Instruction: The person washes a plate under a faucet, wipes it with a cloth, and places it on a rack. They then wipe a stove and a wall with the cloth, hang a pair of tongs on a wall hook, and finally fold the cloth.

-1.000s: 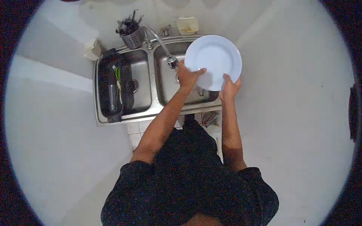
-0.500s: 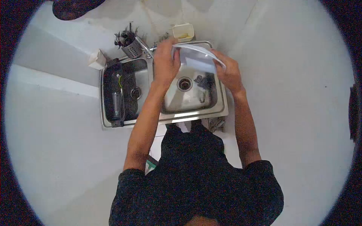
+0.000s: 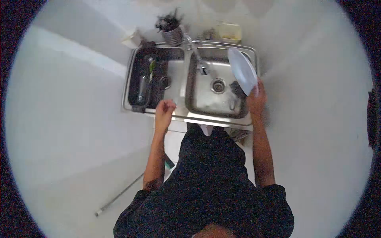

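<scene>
A white plate (image 3: 242, 70), tilted and seen nearly edge-on, is over the right side of the right sink basin (image 3: 206, 95). My right hand (image 3: 257, 97) grips its lower edge. Near the front rim of the left basin is my left hand (image 3: 165, 109), apart from the plate, its fingers curled together and blurred; nothing shows in them. A dark scrubber (image 3: 237, 89) lies in the right basin, partly behind the plate. The flexible faucet (image 3: 203, 68) hangs over that same basin.
A black rack (image 3: 137, 89) in the left basin holds a clear glass and a green utensil (image 3: 152, 66). Behind the sink stand a metal cutlery holder (image 3: 173, 36) and a yellowish tray (image 3: 230, 32). A white container (image 3: 133, 39) is at the back left. A pole (image 3: 119, 195) lies lower left.
My left hand has let go of the plate and moved down to the front of the left basin. My right hand has lowered with the plate, now turned steeply. The view has shifted left.
</scene>
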